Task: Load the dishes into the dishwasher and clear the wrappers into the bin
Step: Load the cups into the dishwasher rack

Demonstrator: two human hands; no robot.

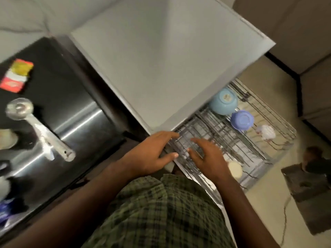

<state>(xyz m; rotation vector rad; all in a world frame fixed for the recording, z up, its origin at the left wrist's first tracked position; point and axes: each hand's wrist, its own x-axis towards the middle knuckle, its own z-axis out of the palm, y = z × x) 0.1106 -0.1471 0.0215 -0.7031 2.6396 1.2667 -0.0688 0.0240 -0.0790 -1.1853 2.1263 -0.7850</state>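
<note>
On the dark counter (pixel 59 97) at the far left lay a red and yellow wrapper (pixel 17 76), and below it a metal spoon (pixel 38 127); a blue wrapper (pixel 5 210) showed at the edge, blurred. The wrappers looked light and crinkly, easy to pinch anywhere, while the spoon looked stiff and slick, best taken by the handle.

The left hand (pixel 152 154) rested on the near corner of the wire rack (pixel 232 145), fingers nearly straight, the thumb against the rim, gripping nothing that could be made out. The right hand (pixel 207 158) hovered just beside it over the wires, fingers spread and loose, holding nothing.

Further right in the rack sat a pale blue bowl (pixel 223 101) turned upside down, a purple lid (pixel 241 120) beside it, and a white cup (pixel 266 132). The bowl looked hard and breakable, probably smooth; its rim would give the safest hold. A cream-coloured cup (pixel 235 170) stood near the right wrist.
</note>
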